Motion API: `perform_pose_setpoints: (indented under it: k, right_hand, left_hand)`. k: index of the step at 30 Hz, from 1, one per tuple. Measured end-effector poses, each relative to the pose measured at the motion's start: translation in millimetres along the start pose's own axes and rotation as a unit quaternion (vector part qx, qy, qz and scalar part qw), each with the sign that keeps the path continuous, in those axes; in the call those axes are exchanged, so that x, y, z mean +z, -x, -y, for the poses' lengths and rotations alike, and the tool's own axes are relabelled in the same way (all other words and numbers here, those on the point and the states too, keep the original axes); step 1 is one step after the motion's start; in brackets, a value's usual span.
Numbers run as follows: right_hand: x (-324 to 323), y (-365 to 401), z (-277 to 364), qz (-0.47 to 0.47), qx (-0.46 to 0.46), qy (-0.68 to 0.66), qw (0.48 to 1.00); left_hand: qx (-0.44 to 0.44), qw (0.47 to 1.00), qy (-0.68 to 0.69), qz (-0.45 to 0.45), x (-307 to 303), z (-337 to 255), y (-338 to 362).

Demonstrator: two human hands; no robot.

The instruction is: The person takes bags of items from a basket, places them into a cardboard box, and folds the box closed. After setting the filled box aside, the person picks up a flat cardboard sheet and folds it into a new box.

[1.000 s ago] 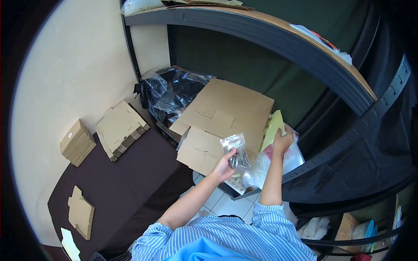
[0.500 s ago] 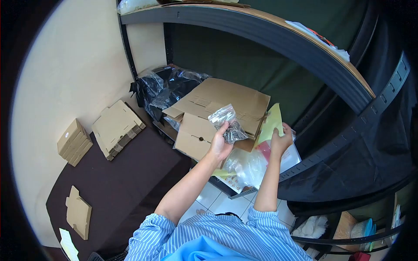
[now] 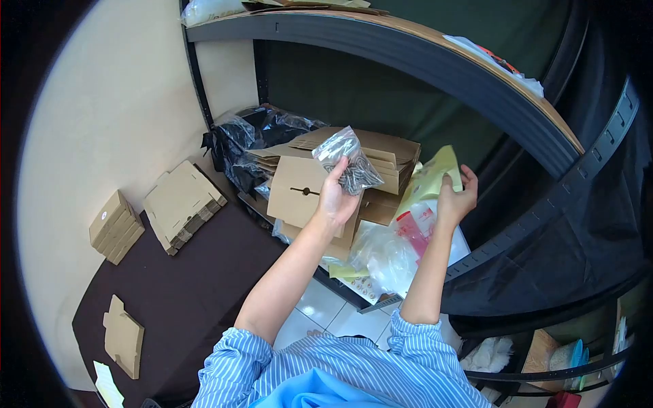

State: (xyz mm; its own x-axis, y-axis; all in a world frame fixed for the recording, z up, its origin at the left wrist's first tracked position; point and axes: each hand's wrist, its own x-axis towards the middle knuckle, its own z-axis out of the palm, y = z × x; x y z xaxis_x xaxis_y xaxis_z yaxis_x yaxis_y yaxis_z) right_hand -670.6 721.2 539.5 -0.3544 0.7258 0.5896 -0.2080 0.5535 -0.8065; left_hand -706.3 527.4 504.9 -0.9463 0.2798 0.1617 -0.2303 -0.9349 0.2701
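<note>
My left hand (image 3: 337, 198) grips a clear zip bag (image 3: 353, 163) of small metal pieces, perhaps rings, over the shelf. Beneath it lie flat brown cardboard boxes (image 3: 294, 197), stacked at angles. To the right, my right hand (image 3: 457, 198) pinches the upper edge of a yellow sheet (image 3: 430, 178), which is lifted and curved. Under that sheet are clear plastic bags (image 3: 388, 255) and a piece of pink-red packaging (image 3: 415, 231). The lower part of the yellow sheet runs down among these things.
Black plastic (image 3: 238, 143) is bunched at the shelf's left end. A grey upper shelf beam (image 3: 381, 44) arches overhead, and a metal upright (image 3: 544, 217) slants at right. Folded boxes (image 3: 180, 204) and a small box stack (image 3: 114, 224) sit on the dark table (image 3: 197, 292).
The left hand has moved up and slightly left with the zip bag. My right hand has raised the yellow sheet and shifted right. The cardboard beneath has shifted and spread.
</note>
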Motion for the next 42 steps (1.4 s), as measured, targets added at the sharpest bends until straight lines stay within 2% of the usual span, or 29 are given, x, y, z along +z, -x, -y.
perform_pose_setpoints:
  k: [4, 7, 12, 15, 18, 23, 26, 28, 30, 32, 33, 34, 36, 38, 39, 42]
  right_hand:
    - [-23.6, 8.1, 34.0, -0.009, -0.022, -0.015, 1.000]
    - [-37.8, 28.0, 40.1, 0.016, -0.064, -0.022, 0.998]
    - [-69.1, 38.4, 69.1, -0.015, -0.037, -0.108, 0.993]
    - [-90.2, 45.6, 76.6, -0.011, -0.034, -0.108, 0.993]
    - [-107.2, 58.1, 71.0, 0.017, -0.067, -0.043, 0.997]
    - [-130.1, 75.6, 69.8, 0.086, -0.011, -0.105, 0.991]
    - [-141.3, 85.3, 80.4, 0.137, -0.030, -0.156, 0.978]
    - [-145.0, 91.8, 92.8, 0.152, -0.029, -0.178, 0.972]
    - [-143.2, 99.5, 102.3, 0.172, -0.028, -0.281, 0.944]
    - [-134.8, 109.5, 112.2, 0.187, -0.036, -0.309, 0.932]
    - [-128.5, 114.9, 118.1, 0.212, -0.054, -0.328, 0.919]
    - [-121.0, 119.4, 123.8, 0.237, -0.073, -0.347, 0.905]
    - [-99.1, 128.1, 131.1, 0.275, -0.106, -0.403, 0.866]
    - [-74.6, 142.5, 133.8, 0.303, -0.074, -0.494, 0.812]
    - [-63.9, 154.5, 133.7, 0.292, -0.030, -0.493, 0.819]
    - [-23.3, 192.6, 123.3, 0.281, 0.135, -0.482, 0.819]
  left_hand:
    - [-0.009, 1.000, 0.002, 0.023, -8.8, 2.8, -8.1]
    - [-0.020, 0.999, -0.025, -0.010, -15.9, 11.1, -4.8]
    - [-0.020, 0.999, -0.047, -0.007, -14.0, 12.5, -4.0]
    - [-0.029, 0.998, -0.052, -0.012, -15.8, 14.7, -4.2]
    - [-0.039, 0.997, -0.057, -0.019, -19.2, 16.5, -1.1]
    - [-0.045, 0.998, -0.053, -0.003, -24.3, 15.3, 4.0]
    - [-0.058, 0.996, -0.064, -0.031, -32.1, 18.0, 12.2]
    - [-0.084, 0.992, -0.080, -0.057, -40.3, 19.9, 20.1]
    - [-0.088, 0.992, -0.071, -0.056, -59.4, 20.4, 20.7]
    - [-0.169, 0.986, 0.000, -0.009, -81.0, 16.9, 19.4]
    - [-0.192, 0.980, 0.030, -0.031, -81.3, 15.3, 22.3]
    - [-0.229, 0.972, -0.023, -0.053, -76.2, 10.0, 28.5]
    - [-0.151, 0.986, 0.005, 0.068, -94.2, -2.2, 51.2]
    - [-0.105, 0.994, 0.009, 0.026, -80.4, -26.9, 85.0]
    - [-0.106, 0.994, 0.008, 0.027, -86.6, -38.2, 102.0]
    - [0.101, 0.994, -0.049, 0.006, -123.2, -86.1, 170.1]
